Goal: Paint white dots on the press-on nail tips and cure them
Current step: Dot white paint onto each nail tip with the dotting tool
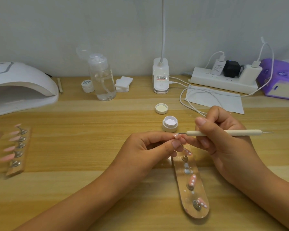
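Observation:
My left hand [154, 145] pinches a small pink nail tip [176, 135] between thumb and fingers. My right hand [223, 139] grips a white dotting tool [223, 132] like a pen, its metal point touching that tip. Just behind stands an open pot of white gel [170, 123], with its lid [161, 108] lying further back. Below my hands lies a clear holder strip [190, 185] carrying pink tips with white dots. A wooden holder [17, 151] at the left carries several plain pink tips. The white curing lamp [22, 87] sits at the far left.
A clear pump bottle [103, 79], a small closed jar [87, 85] and a stack of white pads [123, 84] stand at the back. A desk lamp base [160, 75], a power strip [223, 79], cables, a white sheet [223, 100] and a purple box [280, 79] fill the back right.

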The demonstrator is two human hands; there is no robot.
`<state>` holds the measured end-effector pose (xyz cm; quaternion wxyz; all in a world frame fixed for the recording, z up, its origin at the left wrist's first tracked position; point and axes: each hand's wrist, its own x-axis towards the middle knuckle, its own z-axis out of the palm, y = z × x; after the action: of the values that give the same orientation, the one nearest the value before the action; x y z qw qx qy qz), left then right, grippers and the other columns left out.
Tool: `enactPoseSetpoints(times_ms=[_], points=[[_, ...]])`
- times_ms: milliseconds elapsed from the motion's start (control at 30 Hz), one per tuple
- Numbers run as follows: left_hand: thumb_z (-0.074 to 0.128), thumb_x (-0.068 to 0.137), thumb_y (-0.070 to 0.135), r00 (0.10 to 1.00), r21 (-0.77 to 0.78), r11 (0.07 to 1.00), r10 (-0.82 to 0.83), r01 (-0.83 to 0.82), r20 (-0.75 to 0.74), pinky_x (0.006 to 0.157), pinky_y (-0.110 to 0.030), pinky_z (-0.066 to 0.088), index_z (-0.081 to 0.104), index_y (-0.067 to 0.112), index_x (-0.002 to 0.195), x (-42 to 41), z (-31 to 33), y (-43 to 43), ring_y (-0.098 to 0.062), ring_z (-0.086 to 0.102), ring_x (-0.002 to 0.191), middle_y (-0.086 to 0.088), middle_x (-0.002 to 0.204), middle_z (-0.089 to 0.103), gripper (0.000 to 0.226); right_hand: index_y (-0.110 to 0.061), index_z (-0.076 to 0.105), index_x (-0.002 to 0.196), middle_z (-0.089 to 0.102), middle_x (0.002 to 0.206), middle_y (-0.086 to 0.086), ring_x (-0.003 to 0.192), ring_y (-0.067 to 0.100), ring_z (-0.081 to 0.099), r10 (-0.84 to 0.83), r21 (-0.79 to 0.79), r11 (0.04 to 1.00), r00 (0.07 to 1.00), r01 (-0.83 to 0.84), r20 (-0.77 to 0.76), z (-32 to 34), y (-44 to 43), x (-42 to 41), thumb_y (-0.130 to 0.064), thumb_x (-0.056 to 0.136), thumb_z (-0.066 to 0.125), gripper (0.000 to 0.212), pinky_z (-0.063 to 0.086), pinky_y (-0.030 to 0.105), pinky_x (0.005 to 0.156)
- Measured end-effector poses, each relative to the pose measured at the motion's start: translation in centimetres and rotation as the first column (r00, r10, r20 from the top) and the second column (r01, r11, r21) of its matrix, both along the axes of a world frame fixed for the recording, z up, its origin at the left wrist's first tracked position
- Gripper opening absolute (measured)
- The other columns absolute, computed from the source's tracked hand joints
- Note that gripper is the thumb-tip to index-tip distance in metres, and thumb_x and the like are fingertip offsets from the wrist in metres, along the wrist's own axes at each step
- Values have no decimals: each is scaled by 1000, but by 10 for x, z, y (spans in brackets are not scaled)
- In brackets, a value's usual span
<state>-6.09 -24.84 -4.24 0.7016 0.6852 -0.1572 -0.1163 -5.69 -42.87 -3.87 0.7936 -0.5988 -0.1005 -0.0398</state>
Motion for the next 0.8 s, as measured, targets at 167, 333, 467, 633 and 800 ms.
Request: enactPoseSetpoints(times_ms=[167, 333, 467, 633, 800], points=[[67, 78, 28, 1000, 4, 1000, 2, -2, 4, 75, -18, 54, 78, 20, 94, 0, 0, 0, -7, 67, 77, 0, 84, 76, 20, -22, 52, 59, 45, 49, -1, 48, 5, 52, 3, -5, 1000, 1000, -3, 0, 0, 0, 0, -22, 77, 68, 24, 58, 27, 65], [67, 79, 28, 1000, 7, 1000, 1, -1, 8, 76, -20, 55, 77, 20, 94, 0, -1, 0, -8, 68, 78, 0, 85, 76, 20, -22, 52, 59, 45, 49, -2, 48, 5, 53, 9, 2, 1000, 1000, -9, 6, 0, 0, 0, -23, 75, 69, 23, 58, 28, 66], [67, 79, 28, 1000, 4, 1000, 1, -1, 6, 75, -19, 55, 77, 20, 95, 0, -1, 0, -7, 67, 77, 0, 84, 76, 20, -22, 53, 59, 44, 49, 0, 47, 8, 52, 0, 16, 1000, 1000, 0, -1, 0, 0, 0, -23, 75, 69, 23, 58, 30, 67], [67, 80, 28, 1000, 10, 1000, -7, 7, 10, 76, -19, 54, 77, 23, 95, 0, -1, 1, -7, 68, 78, 1, 86, 76, 19, -22, 52, 58, 45, 48, -2, 47, 5, 52, -5, -1, 1000, 1000, 5, 0, 0, 1, 0, -19, 79, 66, 25, 58, 29, 67], [66, 78, 29, 1000, 5, 1000, -4, 4, 6, 75, -18, 54, 77, 24, 94, 0, 0, 0, -7, 67, 77, 1, 85, 76, 20, -21, 52, 59, 44, 48, -1, 47, 5, 51, 2, 10, 1000, 1000, -1, -11, 0, 0, -1, -19, 78, 66, 24, 58, 28, 66]])
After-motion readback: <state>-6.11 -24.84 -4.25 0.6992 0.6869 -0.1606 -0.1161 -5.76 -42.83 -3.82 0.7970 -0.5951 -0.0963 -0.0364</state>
